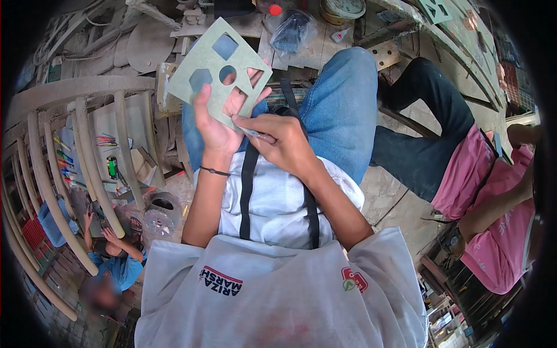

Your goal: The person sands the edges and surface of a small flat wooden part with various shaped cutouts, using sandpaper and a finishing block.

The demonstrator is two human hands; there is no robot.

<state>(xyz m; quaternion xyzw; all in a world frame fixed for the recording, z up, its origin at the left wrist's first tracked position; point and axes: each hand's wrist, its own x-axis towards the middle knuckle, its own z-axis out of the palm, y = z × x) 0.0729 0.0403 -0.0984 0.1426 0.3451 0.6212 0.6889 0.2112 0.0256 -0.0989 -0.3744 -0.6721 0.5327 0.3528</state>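
Note:
Over my lap, my left hand (217,130) grips a pale green board (218,94) by its near corner, thumb on top and fingers behind. Cut through the board are several shaped holes, among them a circle, a hexagon and a square. Fingers of my left hand show through some of these openings. My right hand (281,142) is closed around a slim tool (259,136), its tip close to the board's near edge. The kind of tool is hard to make out, since my fingers cover most of it.
To the left stands a wooden slatted frame (87,87). Beyond it sit a person in blue (119,269) and several coloured pens (106,140). A person in pink (487,232) is close on my right. Ahead lie a plastic bag (293,32) and a small bottle (340,35).

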